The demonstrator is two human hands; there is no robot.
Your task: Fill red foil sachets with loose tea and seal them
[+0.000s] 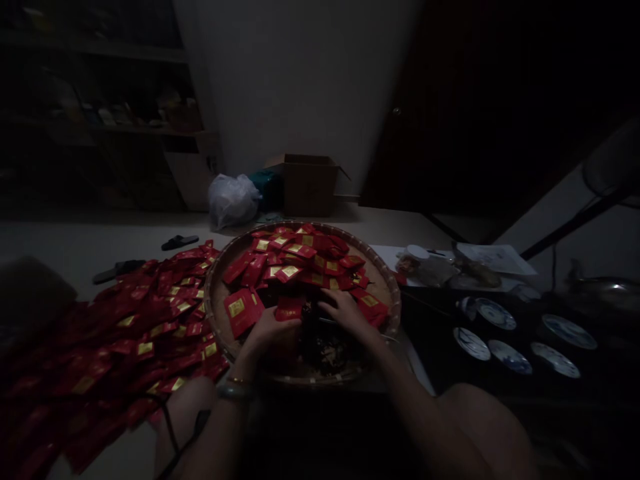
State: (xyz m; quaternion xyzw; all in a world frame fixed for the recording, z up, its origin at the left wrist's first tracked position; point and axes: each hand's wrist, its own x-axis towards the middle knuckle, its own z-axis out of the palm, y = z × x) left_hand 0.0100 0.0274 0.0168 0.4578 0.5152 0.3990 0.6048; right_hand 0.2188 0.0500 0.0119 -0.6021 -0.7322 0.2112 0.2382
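Observation:
A round woven bamboo tray (220, 313) stands before me, heaped with red packets (300, 253) bearing gold labels. My left hand (270, 328) grips a red packet (290, 309) at the tray's near side, thumb across its front. Over the dark middle of the tray, my right hand (344, 312) has its fingers bent inward, near the packet's right side. What lies under those fingers is too dark to make out. Dark loose dried pieces (327, 353) lie just below both hands, in a dark spot whose container I cannot distinguish.
Many more red packets (165, 333) are piled on the floor at left, beside dark slippers (180, 242). Several blue-and-white dishes (495, 313) sit on a dark surface at right, near bags and a lidded jar (415, 257). Behind stand a cardboard box (310, 187) and white plastic bag (233, 200).

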